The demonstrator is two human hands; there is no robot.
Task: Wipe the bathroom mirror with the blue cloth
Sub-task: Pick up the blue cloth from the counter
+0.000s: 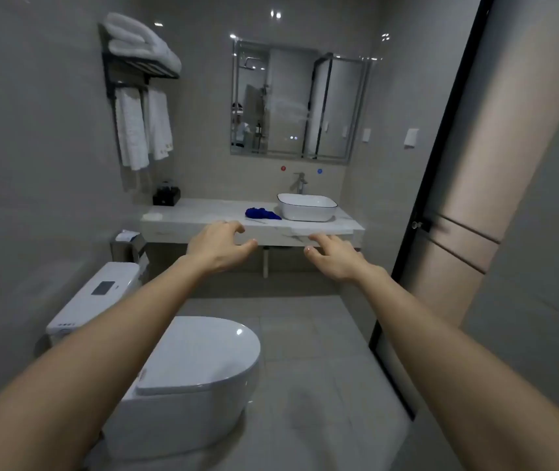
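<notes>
Both bare arms reach straight out toward the far wall. The left hand (218,244) and the right hand (334,256) hang in the air in front of the surface (196,212). Their fingers (237,227) are spread wide and loosely bent, and they hold nothing.

The blue cloth (262,213) lies bunched up on the marble surface, just left of the white basin (307,207) and well beyond both hands. A faucet (300,183) stands behind the basin. The mirror (296,103) hangs on the wall above it, with pale smears across the middle of the glass.

A small black box (166,196) sits at the left end of the surface. A black rack (142,71) on the left wall carries white towels (142,39), some folded on top and some hanging below. A toilet (199,365) with its lid down stands under the left arm. A door (468,185) stands at the right.
</notes>
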